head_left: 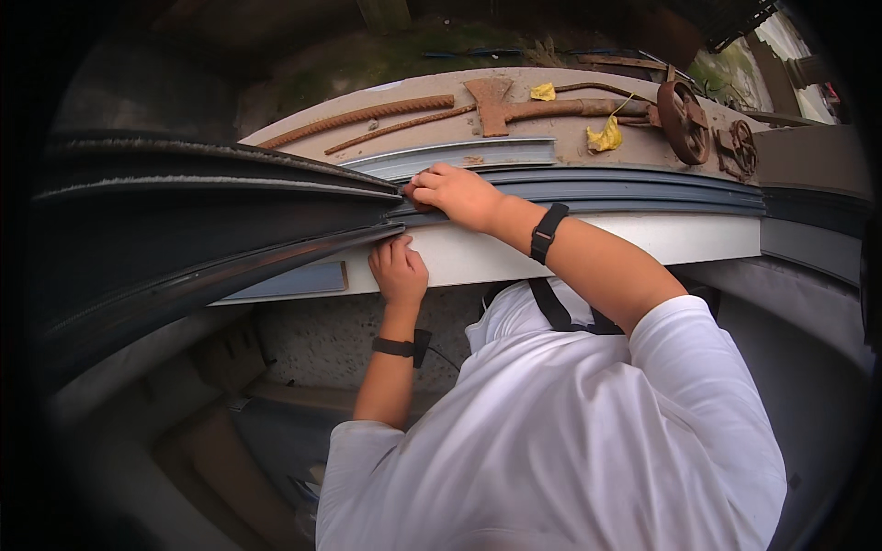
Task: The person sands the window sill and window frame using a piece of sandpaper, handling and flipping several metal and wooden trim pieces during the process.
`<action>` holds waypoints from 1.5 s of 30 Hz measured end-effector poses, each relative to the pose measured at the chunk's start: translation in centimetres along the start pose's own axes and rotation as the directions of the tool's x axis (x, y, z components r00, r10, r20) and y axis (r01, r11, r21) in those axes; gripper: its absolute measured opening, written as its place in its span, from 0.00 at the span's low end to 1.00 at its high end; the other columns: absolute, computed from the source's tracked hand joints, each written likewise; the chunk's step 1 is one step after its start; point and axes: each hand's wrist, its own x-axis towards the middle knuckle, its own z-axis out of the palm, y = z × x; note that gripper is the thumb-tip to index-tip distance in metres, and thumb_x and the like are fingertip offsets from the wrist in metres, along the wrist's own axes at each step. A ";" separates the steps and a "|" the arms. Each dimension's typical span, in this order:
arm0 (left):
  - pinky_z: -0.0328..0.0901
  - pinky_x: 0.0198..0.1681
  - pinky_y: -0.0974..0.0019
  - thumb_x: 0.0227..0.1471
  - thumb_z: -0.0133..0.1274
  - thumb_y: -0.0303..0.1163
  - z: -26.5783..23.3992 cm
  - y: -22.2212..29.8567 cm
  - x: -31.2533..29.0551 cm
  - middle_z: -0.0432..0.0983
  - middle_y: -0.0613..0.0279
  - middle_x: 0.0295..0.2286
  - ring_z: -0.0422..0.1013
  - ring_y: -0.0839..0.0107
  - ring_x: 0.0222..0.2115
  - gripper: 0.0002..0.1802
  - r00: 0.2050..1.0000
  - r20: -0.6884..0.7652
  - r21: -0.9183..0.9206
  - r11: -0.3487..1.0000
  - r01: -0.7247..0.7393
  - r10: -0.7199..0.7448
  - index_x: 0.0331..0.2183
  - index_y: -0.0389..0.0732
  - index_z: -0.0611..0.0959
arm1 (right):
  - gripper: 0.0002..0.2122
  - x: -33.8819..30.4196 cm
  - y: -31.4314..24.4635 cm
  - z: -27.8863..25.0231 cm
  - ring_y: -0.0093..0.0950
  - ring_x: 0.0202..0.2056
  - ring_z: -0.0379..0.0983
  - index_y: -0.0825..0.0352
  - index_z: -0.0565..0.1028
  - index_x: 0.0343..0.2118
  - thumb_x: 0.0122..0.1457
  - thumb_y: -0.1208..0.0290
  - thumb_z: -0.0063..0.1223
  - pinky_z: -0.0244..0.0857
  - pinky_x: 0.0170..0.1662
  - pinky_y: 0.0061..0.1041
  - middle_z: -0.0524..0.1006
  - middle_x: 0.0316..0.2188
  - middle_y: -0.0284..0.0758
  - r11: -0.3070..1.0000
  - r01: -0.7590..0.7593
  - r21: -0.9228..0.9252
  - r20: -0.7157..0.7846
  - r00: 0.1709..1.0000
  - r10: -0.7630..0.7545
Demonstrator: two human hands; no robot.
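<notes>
A dark grey sliding window sash [276, 197] with brush strips along its edges fills the left side, its end meeting the grey window track [634, 195]. My right hand [455, 195] is closed at that end, above the track, with its fingertips bent over the sash edge and partly hidden. Below it, my left hand [400, 272] presses its curled fingers to the sash's near edge, over the white inner sill [542, 250]. Whether a small thing sits inside the right hand's fingers cannot be seen. Both wrists carry black straps.
Beyond the track, a concrete ledge [418, 151] bears a rusty axe [492, 106], a ribbed steel bar [358, 119], a thin rusty rod [400, 127], a loose metal channel [459, 154], yellow leaves [604, 136] and a rusty wheel [682, 123]. A grey-blue strip [294, 281] lies on the sill at left.
</notes>
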 end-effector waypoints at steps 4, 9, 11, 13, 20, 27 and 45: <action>0.64 0.44 0.50 0.48 0.48 0.21 -0.3 0.5 0.4 0.75 0.52 0.33 0.69 0.48 0.36 0.09 0.999 -0.041 0.010 1.000 0.017 -0.017 0.33 0.38 0.81 | 0.09 0.2 0.4 0.7 0.34 0.45 0.70 0.60 0.78 0.38 0.55 0.71 0.50 0.68 0.51 0.30 0.76 0.42 0.30 1.000 0.006 0.029 -0.066 0.998 -0.004; 0.64 0.43 0.50 0.50 0.48 0.20 -0.2 0.9 0.2 0.74 0.50 0.32 0.69 0.47 0.36 0.09 0.997 -0.035 0.030 0.998 0.064 -0.062 0.34 0.37 0.80 | 0.07 -2.8 1.3 -1.8 0.34 0.44 0.70 0.58 0.78 0.34 0.54 0.74 0.50 0.67 0.51 0.30 0.78 0.38 0.29 0.982 -0.108 0.157 -0.089 0.988 0.123; 0.64 0.43 0.51 0.49 0.48 0.19 -0.6 2.3 0.2 0.73 0.50 0.33 0.69 0.48 0.36 0.09 1.000 -0.025 -0.044 0.999 -0.001 0.000 0.33 0.37 0.80 | 0.07 -5.9 2.8 -4.2 0.34 0.45 0.70 0.58 0.78 0.34 0.54 0.75 0.51 0.67 0.51 0.31 0.78 0.39 0.29 0.985 -0.126 0.116 -0.051 0.990 0.133; 0.64 0.42 0.55 0.48 0.49 0.16 -0.6 4.9 0.0 0.72 0.52 0.34 0.69 0.52 0.36 0.10 0.998 0.000 -0.123 0.991 -0.057 0.057 0.33 0.37 0.80 | 0.09 -9.8 4.4 -6.6 0.35 0.48 0.71 0.60 0.78 0.35 0.52 0.78 0.50 0.67 0.53 0.32 0.79 0.43 0.29 0.988 -0.131 0.086 -0.061 0.989 0.136; 0.57 0.50 0.56 0.50 0.52 0.23 5.5 22.7 6.4 0.73 0.57 0.39 0.69 0.59 0.43 0.13 0.961 0.043 -0.125 0.956 -0.265 0.272 0.41 0.41 0.81 | 0.13 -24.5 9.3 -16.7 0.36 0.52 0.70 0.64 0.78 0.34 0.47 0.86 0.50 0.66 0.55 0.34 0.77 0.53 0.30 0.933 -0.360 -0.006 -0.092 0.929 0.357; 0.60 0.47 0.57 0.51 0.49 0.30 12.3 27.6 6.5 0.77 0.65 0.39 0.71 0.63 0.43 0.12 0.950 0.129 0.090 0.951 -0.297 0.284 0.39 0.45 0.82 | 0.12 -41.2 15.9 -26.8 0.38 0.48 0.72 0.67 0.78 0.33 0.47 0.88 0.49 0.69 0.51 0.33 0.78 0.52 0.30 0.830 -0.533 -0.164 -0.263 0.835 0.484; 0.59 0.50 0.55 0.48 0.46 0.28 12.3 28.3 7.1 0.69 0.58 0.45 0.66 0.57 0.50 0.18 0.948 0.308 0.221 0.963 -0.157 0.084 0.44 0.48 0.79 | 0.12 -42.7 17.6 -26.6 0.35 0.49 0.71 0.61 0.79 0.40 0.52 0.78 0.51 0.68 0.52 0.33 0.78 0.50 0.29 0.872 -0.484 -0.071 -0.257 0.854 0.453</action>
